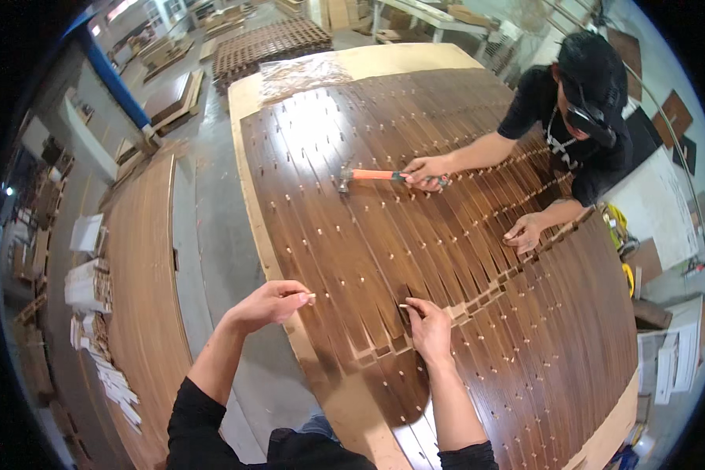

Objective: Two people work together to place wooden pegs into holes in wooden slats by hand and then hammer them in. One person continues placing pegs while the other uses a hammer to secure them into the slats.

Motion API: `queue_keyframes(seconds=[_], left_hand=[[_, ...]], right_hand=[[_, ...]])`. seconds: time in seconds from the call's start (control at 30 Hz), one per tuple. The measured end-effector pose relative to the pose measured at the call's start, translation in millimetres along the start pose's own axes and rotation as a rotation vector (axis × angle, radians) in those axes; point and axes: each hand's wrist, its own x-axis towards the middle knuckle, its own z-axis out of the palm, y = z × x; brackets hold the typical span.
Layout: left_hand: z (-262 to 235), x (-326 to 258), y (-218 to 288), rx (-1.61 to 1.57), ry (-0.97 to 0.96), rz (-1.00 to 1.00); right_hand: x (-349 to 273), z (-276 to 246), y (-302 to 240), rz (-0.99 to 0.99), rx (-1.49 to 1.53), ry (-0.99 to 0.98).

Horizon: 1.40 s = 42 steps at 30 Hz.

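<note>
A large panel (462, 258) of dark wooden slats lies across a pale board (384, 59) on the work surface, its strips fanning away from the wearer and studded with rows of small light dowel pegs. The left hand (270, 304) hangs over the near left edge of the panel, curled almost closed, with thumb and forefinger pinched on a small light peg (311, 297) whose end pokes out toward the slats. The right hand (429, 327) rests on the panel just to the right, fingers loosely bent and the fingertips pressing at a slat joint (406, 312) where the strips step down in a jagged line; whether it grips anything between them is too small to tell. At the far side a co-worker in a dark shirt leans over the panel, one hand (427, 171) holding an orange-handled hammer (368, 175) with its head down on the slats, the other hand (525, 232) flat by the stepped edge. The step in hand looks like pegging: a dowel is carried in while the other hand steadies the spot it goes to. The next move would seem to call for lining the peg up square with an open hole near the right fingertips and seating it straight, with the slat held still so the joint does not shift. On the floor at left stand a long veneered board (145, 313) and stacked light pieces (90, 286).
</note>
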Motion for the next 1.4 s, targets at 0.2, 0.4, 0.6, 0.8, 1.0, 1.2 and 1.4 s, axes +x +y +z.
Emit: queue_keyframes(seconds=[0.2, 0.4, 0.6, 0.8, 1.0, 1.2, 1.4], left_hand=[[-4, 10, -37, -0.139, -0.020, -0.067], [40, 20, -120, -0.597, 0.949, 0.117], [104, 42, -129, 0.174, 1.026, 0.359], [97, 38, -135, 0.181, 1.032, 0.423], [97, 39, -134, 0.189, 1.019, 0.459], [97, 33, -127, 0.237, 1.037, 0.511], [93, 31, -140, 0.230, 1.020, 0.466]], right_hand=[[20, 1, -13, -0.053, -0.073, 0.016], [59, 27, -33, -0.076, -0.027, -0.062], [82, 41, -41, -0.271, -0.203, -0.110], [97, 38, -57, -0.336, -0.456, -0.294], [99, 48, -56, -0.458, -0.606, -0.331], [85, 52, -48, -0.417, -0.562, -0.217], [-9, 26, -53, -0.163, -0.240, -0.003]])
